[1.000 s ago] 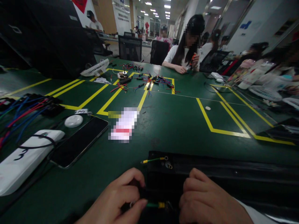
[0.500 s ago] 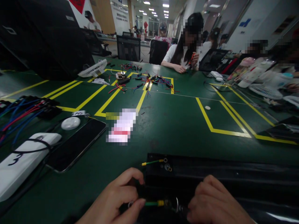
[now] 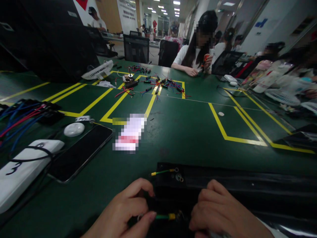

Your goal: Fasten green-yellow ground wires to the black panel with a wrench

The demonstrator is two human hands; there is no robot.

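My left hand [image 3: 133, 208] is closed, thumb and finger pinching one end of a short green wire [image 3: 162, 217]. The wire's other end has a yellow sleeve and a ring terminal that lies over the black metal bar [image 3: 223, 180]. My right hand [image 3: 215, 211] is curled just right of that terminal. Part of a greyish object shows under its fingers, too dark to name. A second green wire [image 3: 166, 172] with a ring terminal lies on the bar's left end, close to a small brass-coloured fitting [image 3: 180, 178].
To the left lie a phone [image 3: 80, 153], a white power bank [image 3: 29, 168] with a black cable, and bundled wires [image 3: 24, 119]. A blurred-out paper-like item [image 3: 131, 132] sits mid-table. Farther back are small wired parts [image 3: 160, 84] and a person [image 3: 193, 56] across the table.
My right hand has shifted left and slightly up, closer to the ring terminal. A bright curved glint beside the terminal is no longer visible. My left hand keeps its pinch on the wire.
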